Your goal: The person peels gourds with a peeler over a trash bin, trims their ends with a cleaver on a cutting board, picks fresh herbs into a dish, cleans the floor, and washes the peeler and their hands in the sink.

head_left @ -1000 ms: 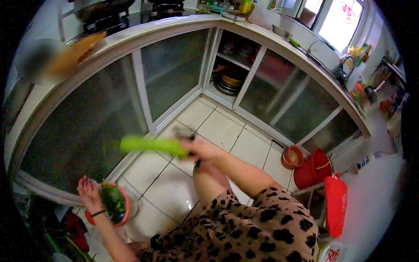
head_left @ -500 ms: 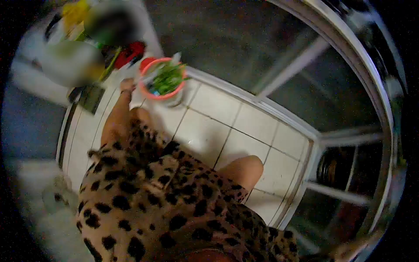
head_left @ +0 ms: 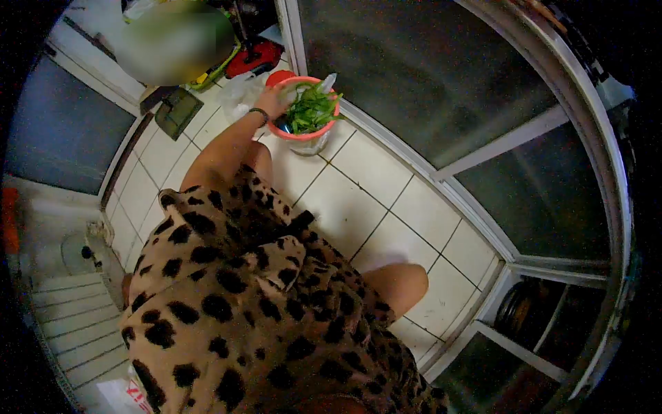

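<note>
My left hand [head_left: 274, 102], with a dark band at the wrist, reaches over the left side of a small trash bin [head_left: 307, 143]. The bin has a salmon-pink rim and a pale body. Green leafy stems [head_left: 314, 110] fill its top, and a bit of clear plastic [head_left: 329, 83] sticks up at the far edge. My fingers are smeared by motion near the leaves, so I cannot see whether they grip anything. A crumpled white plastic bag [head_left: 240, 95] lies on the floor just left of this hand. My right hand is out of view.
A dark dustpan-like piece [head_left: 178, 114] lies on the white floor tiles [head_left: 352, 200]. Behind the bag is a red object [head_left: 255, 58]. Framed glass panels [head_left: 420, 83] run along the right. My bent right knee [head_left: 400, 286] shows above the floor.
My left hand has moved from beside the bin, low near the white bag, to over the bin's rim. The view has shifted, so the bin appears farther right.
</note>
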Available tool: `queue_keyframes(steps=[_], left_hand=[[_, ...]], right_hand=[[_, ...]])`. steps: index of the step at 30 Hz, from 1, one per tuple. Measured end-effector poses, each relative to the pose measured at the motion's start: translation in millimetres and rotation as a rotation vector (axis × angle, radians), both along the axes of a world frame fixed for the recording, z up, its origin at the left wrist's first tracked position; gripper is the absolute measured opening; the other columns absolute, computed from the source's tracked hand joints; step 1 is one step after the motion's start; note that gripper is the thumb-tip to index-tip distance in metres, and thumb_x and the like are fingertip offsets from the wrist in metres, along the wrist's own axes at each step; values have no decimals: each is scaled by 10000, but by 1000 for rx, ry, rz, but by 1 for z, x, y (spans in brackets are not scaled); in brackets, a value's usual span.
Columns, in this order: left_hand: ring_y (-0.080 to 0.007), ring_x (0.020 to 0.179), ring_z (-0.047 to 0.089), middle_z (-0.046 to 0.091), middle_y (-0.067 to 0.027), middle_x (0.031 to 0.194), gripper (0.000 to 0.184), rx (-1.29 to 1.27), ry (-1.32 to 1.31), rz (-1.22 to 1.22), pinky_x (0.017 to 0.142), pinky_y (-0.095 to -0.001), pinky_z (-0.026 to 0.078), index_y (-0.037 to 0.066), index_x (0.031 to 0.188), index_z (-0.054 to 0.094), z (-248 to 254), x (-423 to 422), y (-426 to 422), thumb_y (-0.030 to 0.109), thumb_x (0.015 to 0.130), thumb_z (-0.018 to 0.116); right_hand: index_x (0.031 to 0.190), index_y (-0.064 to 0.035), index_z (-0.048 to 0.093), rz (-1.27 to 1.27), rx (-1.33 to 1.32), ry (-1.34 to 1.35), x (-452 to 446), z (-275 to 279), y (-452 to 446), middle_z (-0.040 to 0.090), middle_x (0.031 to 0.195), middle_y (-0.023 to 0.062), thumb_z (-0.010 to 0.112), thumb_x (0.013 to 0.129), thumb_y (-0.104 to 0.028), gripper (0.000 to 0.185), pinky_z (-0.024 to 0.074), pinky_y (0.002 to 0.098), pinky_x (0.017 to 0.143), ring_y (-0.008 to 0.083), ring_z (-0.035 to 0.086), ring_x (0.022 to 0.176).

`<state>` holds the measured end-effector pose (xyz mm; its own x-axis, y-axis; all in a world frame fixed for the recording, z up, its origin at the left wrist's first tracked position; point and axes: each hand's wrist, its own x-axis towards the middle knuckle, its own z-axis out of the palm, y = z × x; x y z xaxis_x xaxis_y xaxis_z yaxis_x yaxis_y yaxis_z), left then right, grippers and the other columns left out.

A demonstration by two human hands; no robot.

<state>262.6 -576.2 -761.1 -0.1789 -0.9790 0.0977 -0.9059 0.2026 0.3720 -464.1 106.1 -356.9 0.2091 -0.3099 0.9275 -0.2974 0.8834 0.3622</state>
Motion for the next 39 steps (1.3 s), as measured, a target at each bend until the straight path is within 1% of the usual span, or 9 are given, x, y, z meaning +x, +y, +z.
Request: queue_keyframes(steps=[1, 3, 4, 6, 7, 14, 26, 32, 39], left_hand=[[-365, 1118, 469, 497, -228, 1186, 665, -62, 73, -164, 969, -420, 368, 94, 1265, 424, -21, -6, -19, 409, 724, 648], [-423, 1173, 384, 351, -217, 1309, 778, -94, -165, -306, 994, -449, 342, 139, 1341, 316, -28, -43, -22, 416, 703, 665], [-431, 1148, 404, 333, -211, 1317, 786, -44, -112, -377, 979, -463, 352, 156, 1341, 314, -29, -56, -20, 429, 696, 669], [-421, 1117, 437, 309, -198, 1331, 772, 57, -197, -504, 952, -471, 375, 185, 1339, 326, -23, -76, -22, 445, 696, 667], [-402, 1112, 450, 304, -192, 1338, 752, 108, -338, -558, 940, -464, 388, 198, 1336, 340, -28, -80, -27, 447, 703, 661], [-347, 1125, 470, 374, -128, 1315, 633, 444, -331, -367, 937, -427, 410, 182, 1252, 452, -76, -74, -53, 340, 690, 696], [-342, 1087, 513, 425, -174, 1285, 528, 215, 131, -514, 906, -373, 437, 114, 1165, 538, -11, 0, -22, 304, 693, 679], [-310, 920, 605, 585, -113, 1110, 375, 237, -846, -806, 740, -460, 484, 102, 1098, 612, 18, -43, -54, 216, 740, 598], [-309, 771, 574, 604, -81, 830, 288, -507, -1393, -1069, 702, -460, 418, 185, 1072, 626, 3, -17, -109, 259, 848, 461]], right_hand=[[1197, 0, 516, 6, -7, -56, 0, -20, -16, 645, 733, 116, 594, 842, -396, 537, 483, 348, 463, 230, 592, 538], [1109, -6, 534, 820, -94, -570, 25, -51, -77, 568, 997, 168, 601, 823, -283, 405, 481, 384, 668, 276, 570, 840], [1045, -4, 574, 908, -19, -685, 58, -73, -121, 582, 835, 148, 534, 859, -261, 320, 452, 345, 614, 215, 554, 749], [1195, 41, 485, 849, 425, -800, 159, -112, -219, 519, 1199, 192, 511, 854, -414, 569, 375, 407, 944, 304, 496, 1107], [1177, 23, 502, 1146, 327, -1027, 173, -152, -260, 508, 1202, 171, 447, 812, -179, 421, 324, 404, 1016, 296, 464, 1133], [1056, 24, 540, 1422, 657, -1588, 378, -306, -476, 601, 963, 132, 349, 699, 127, 417, 464, 306, 778, 215, 572, 858], [860, 12, 566, 1376, 748, -2099, 503, -384, -591, 563, 763, 49, 448, 864, 11, 118, 398, 243, 596, 110, 471, 634], [896, 1, 593, 1331, 658, -2177, 511, -389, -590, 574, 763, 52, 480, 851, -10, 122, 362, 219, 536, 92, 467, 623], [926, 3, 597, 1292, 680, -2236, 502, -387, -571, 582, 743, 41, 474, 826, -10, 159, 343, 203, 520, 64, 423, 574]])
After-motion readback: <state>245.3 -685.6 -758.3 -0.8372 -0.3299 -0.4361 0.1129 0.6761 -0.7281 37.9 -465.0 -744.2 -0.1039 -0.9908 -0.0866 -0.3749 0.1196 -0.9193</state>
